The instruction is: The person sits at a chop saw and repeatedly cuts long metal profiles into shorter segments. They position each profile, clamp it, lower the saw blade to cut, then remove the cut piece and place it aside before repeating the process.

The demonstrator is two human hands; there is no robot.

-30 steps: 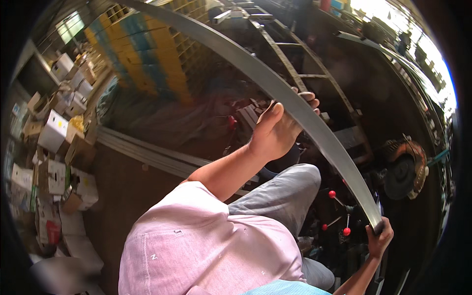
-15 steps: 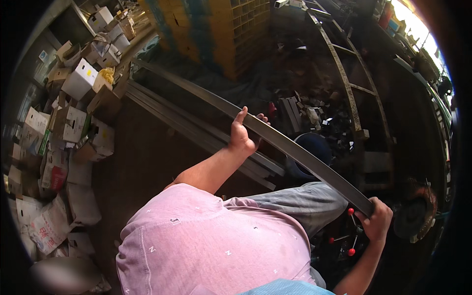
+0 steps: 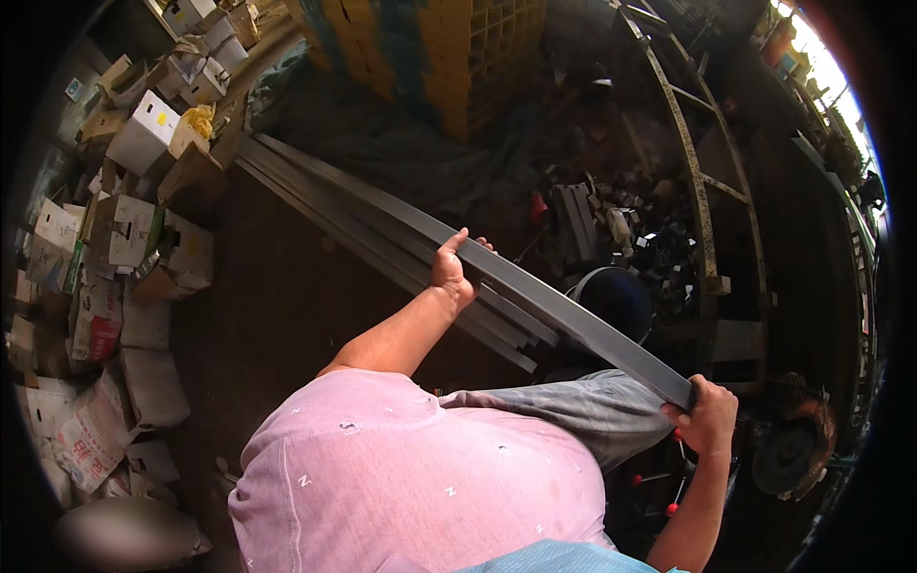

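A long grey metal bar [image 3: 587,329] runs slantwise from the far left toward my right side. My left hand [image 3: 455,271] is wrapped around its middle stretch, thumb along the top and fingers over the far side. The near right end is gripped by my right hand [image 3: 709,416]. Several similar metal bars [image 3: 330,220] lie side by side on the floor beneath it, and its far end reaches to where theirs are. Close to my right hand are handles with red ball knobs [image 3: 637,480], partly hidden by my forearm.
A dark blue bucket [image 3: 608,270] stands beyond the bar, near many small cut pieces [image 3: 669,250]. Farther right leans a ladder [image 3: 690,143]. A dark round disc [image 3: 783,458] sits at the right. Cardboard boxes [image 3: 143,134] pile up at left, yellow crates [image 3: 435,62] ahead.
Both hands have shifted left with the bar; the right hand also rose slightly in view, while the left hand sank. The bar's far end has come down closer to the bars on the floor.
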